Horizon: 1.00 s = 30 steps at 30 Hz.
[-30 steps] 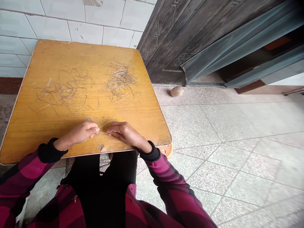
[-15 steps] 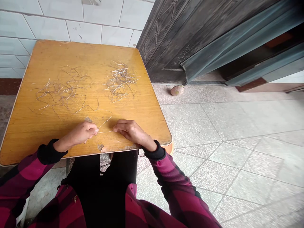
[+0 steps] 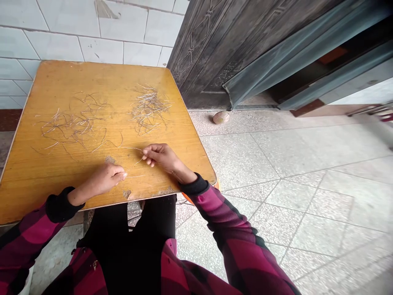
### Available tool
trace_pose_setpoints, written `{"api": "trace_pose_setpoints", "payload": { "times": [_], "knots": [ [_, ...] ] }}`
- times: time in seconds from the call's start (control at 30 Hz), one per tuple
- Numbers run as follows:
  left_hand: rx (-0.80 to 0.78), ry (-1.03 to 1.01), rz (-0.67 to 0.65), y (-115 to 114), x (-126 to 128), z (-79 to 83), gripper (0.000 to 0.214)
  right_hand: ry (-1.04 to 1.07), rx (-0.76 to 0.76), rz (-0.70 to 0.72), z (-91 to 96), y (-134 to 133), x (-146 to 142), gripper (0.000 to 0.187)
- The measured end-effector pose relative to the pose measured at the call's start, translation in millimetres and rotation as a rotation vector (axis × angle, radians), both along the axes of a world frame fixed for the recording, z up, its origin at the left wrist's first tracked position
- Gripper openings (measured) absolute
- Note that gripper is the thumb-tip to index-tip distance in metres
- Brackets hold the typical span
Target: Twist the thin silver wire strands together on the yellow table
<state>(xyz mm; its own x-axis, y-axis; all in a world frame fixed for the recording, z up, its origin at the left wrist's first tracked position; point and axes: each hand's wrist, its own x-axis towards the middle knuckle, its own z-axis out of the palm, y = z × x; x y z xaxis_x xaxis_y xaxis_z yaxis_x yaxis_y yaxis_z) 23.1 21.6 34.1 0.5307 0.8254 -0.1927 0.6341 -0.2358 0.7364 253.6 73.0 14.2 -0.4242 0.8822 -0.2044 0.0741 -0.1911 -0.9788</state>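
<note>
My left hand (image 3: 102, 181) rests near the front edge of the worn wooden table (image 3: 37, 176), fingers pinched on a short thin wire piece (image 3: 135, 176) that sticks out to the right. Farther back and to the right, my right hand (image 3: 159, 155) is closed in a pinch on the end of a longer thin wire (image 3: 127, 148) that trails left toward the tangle. A loose tangle of long wires (image 3: 73, 125) lies on the left of the table. A denser heap of short wire pieces (image 3: 147, 107) lies at the right rear.
A white tiled wall (image 3: 92, 37) stands behind the table. A dark metal door (image 3: 233, 45) stands to the right, with a small round ball (image 3: 221, 117) on the stone-tiled floor (image 3: 291, 184) at its foot. My dark trousers show below the table's front edge.
My right hand has moved away from the left one, up and back across the table, with a wire in its pinch. The left hand stayed near the front edge.
</note>
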Motion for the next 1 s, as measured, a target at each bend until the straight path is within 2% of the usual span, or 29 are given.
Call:
{"api": "trace_pose_setpoints", "payload": {
  "times": [0.17,0.23,0.37,0.47,0.57,0.7,0.77,1.0],
  "knots": [
    [-0.005,-0.014,-0.004,0.9,-2.4,-1.2,0.036,0.021,-0.046,-0.056,-5.3,4.4,-6.5,0.03],
    [0.048,-0.031,0.054,4.5,-6.1,-1.7,0.03,-0.005,-0.047,-0.066,-6.6,4.3,-7.6,0.027],
    [0.373,0.016,0.215,18.5,-10.9,-1.3,0.018,-0.083,-0.03,-0.05,-6.9,2.4,-11.1,0.023],
    [0.62,0.151,0.185,26.3,-6.9,0.8,0.015,-0.179,0.056,-0.048,-6.8,1.1,-13.5,0.022],
    [0.769,0.235,0.111,21.9,1.5,-1.3,0.024,-0.261,0.138,-0.036,-7.3,0.8,-14.2,0.023],
    [0.777,0.272,-0.066,0.8,10.4,-16.1,0.056,-0.3,0.193,0.014,-7.2,1.3,-12.6,0.024],
    [0.763,0.309,-0.109,-8.3,12.3,-23.8,0.064,-0.3,0.203,0.037,-7.3,1.6,-10.9,0.024],
    [0.743,0.354,-0.063,-13.8,11.9,-28.3,0.075,-0.344,0.264,-0.007,-11.9,0.6,5.9,0.03]
  ]
}}
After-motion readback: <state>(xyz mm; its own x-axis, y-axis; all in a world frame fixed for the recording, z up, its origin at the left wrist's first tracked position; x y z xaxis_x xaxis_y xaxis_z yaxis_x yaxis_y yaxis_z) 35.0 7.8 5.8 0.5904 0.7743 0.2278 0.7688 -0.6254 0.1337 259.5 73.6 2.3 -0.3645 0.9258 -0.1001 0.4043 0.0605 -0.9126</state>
